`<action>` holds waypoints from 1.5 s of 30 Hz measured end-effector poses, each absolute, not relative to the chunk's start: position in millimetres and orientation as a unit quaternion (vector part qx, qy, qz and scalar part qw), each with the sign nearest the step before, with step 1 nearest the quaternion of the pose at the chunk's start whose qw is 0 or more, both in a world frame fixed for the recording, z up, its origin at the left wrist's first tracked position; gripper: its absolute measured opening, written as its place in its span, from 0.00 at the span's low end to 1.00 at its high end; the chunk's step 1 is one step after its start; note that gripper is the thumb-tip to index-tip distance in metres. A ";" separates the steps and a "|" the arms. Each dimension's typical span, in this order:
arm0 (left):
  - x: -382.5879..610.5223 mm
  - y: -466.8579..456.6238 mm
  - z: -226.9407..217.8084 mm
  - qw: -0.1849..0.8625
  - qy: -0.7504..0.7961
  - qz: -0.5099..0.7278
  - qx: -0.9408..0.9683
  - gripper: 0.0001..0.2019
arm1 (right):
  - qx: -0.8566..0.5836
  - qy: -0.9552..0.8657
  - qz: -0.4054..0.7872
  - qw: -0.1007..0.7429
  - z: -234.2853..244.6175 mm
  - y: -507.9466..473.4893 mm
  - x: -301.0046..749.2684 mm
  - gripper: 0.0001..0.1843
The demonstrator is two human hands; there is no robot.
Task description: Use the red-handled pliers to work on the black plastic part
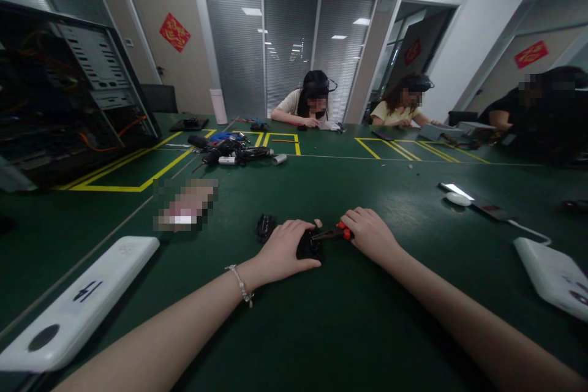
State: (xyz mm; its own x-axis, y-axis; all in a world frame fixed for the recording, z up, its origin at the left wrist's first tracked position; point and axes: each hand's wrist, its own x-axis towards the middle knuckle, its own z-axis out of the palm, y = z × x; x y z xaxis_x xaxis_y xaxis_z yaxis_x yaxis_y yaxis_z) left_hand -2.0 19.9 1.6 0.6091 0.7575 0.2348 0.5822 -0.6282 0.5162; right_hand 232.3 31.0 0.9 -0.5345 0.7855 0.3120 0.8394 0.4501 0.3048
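Observation:
My left hand (285, 249) is closed round a small black part (311, 249) on the green table, thumb on the near side and fingers on the far side. Red-handled needle-nose pliers (333, 233) are in my right hand (369, 231), their jaws pointing left and touching or nearly touching the black part. What lies between the jaws is too small to make out. Just left of my left hand lies another black piece (265, 228), partly covered by the fingers. A small pale fragment (318, 222) rests beyond the pliers' tips.
An opened computer case (92, 92) stands at the left. A white device (82, 300) and a blurred phone-like item (190, 202) lie nearer. Tangled cables (225, 150) sit beyond. At right are a white power bank (551, 275) and a phone (457, 191). Several people sit across the green table (367, 331).

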 end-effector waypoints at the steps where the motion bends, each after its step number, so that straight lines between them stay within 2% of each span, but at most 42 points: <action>1: -1.9 20.3 1.0 0.198 0.382 0.222 0.875 0.29 | -0.478 -0.849 -0.215 0.064 0.7 30.8 232.2 0.13; 13: -1.2 18.9 3.2 0.198 0.382 0.218 0.876 0.28 | -0.449 -0.857 -0.242 0.072 4.8 32.2 231.9 0.12; 26: -1.3 20.4 1.2 0.197 0.381 0.222 0.876 0.28 | -0.473 -0.854 -0.209 0.063 0.5 32.4 234.0 0.13; 45: -1.0 18.4 4.6 0.199 0.388 0.215 0.874 0.28 | -0.451 -0.851 -0.258 0.076 6.5 29.9 233.8 0.11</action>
